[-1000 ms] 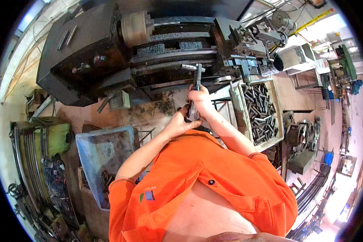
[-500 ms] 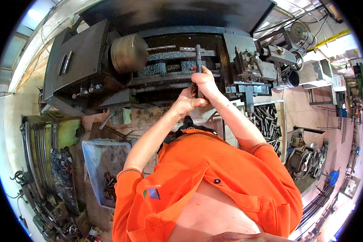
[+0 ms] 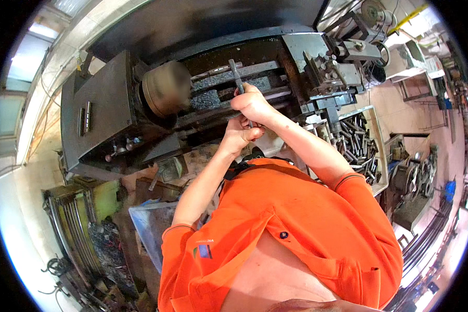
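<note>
Over the bed of a lathe, both my hands are closed on one long grey metal piece. Its slightly widened end points away from me, tilted a little left; my fingers cover much of its length, so its exact kind cannot be told. My right hand wraps around it farther up. Closer to my body, my left hand grips its lower part. To the left of my hands is the round chuck, its front face blurred. A thin rod lies level between the chuck and the metal piece.
Metal chips cover part of the bed. The carriage with its tool post stands to the right. A bin of metal pieces is beside my right arm; a blue-white tub stands low left. Long bars lean farther left.
The whole view has turned slightly, so the lathe now looks slanted. The metal piece has swung from nearly straight to tilted left, with both hands still closed on it.
</note>
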A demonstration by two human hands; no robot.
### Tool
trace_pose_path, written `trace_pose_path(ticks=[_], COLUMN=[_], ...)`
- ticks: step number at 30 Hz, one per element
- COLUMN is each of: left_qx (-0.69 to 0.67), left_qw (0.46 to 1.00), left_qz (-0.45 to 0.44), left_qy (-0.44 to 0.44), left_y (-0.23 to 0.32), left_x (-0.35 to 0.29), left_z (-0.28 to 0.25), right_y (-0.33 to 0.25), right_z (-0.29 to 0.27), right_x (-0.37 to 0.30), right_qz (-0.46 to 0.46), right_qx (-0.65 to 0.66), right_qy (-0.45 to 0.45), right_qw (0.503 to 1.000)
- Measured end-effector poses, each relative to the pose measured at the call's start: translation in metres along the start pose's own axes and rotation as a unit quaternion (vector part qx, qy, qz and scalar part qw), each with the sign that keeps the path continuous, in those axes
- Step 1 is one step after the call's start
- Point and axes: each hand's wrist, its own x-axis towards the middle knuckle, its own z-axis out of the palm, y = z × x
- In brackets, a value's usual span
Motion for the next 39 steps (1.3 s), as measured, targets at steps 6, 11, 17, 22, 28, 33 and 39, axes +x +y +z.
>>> trace_pose_path(ticks=[6, 11, 17, 22, 28, 33, 39], left_qx=[0.032, -0.004, -0.041, -0.033, -0.015, 0.001, -0.034], left_qw=[0.999, 1.0, 0.999, 0.999, 1.0, 1.0, 0.999], left_qz=[0.009, 0.001, 0.023, 0.018, 0.013, 0.008, -0.003], left_qy=[0.038, -0.004, 0.024, -0.012, -0.007, -0.005, -0.008], left_y=[0.013, 0.016, 0.02, 0.015, 0.012, 0.015, 0.012], left_x=[-0.018, -0.009, -0.02, -0.003, -0.01, -0.002, -0.01], left_z=[-0.022, -0.012, -0.022, -0.013, -0.032, -0.013, -0.032], right_y=[-0.015, -0.019, -0.017, -0.009, -0.017, -0.015, -0.016], right_z=[0.031, 0.016, 0.04, 0.02, 0.035, 0.017, 0.035], right_x=[-0.004, -0.008, -0.004, -0.001, 0.0, -0.001, 0.004], right_qz=[0.004, 0.056, 0.037, 0.044, 0.083, 0.086, 0.062], right_qx=[-0.003, 0.078, 0.016, 0.117, 0.048, 0.069, 0.024], right_qy=[-0.011, 0.012, 0.005, 0.021, -0.002, 0.011, -0.009], right_qw=[1.0, 0.995, 0.999, 0.992, 0.995, 0.994, 0.998])
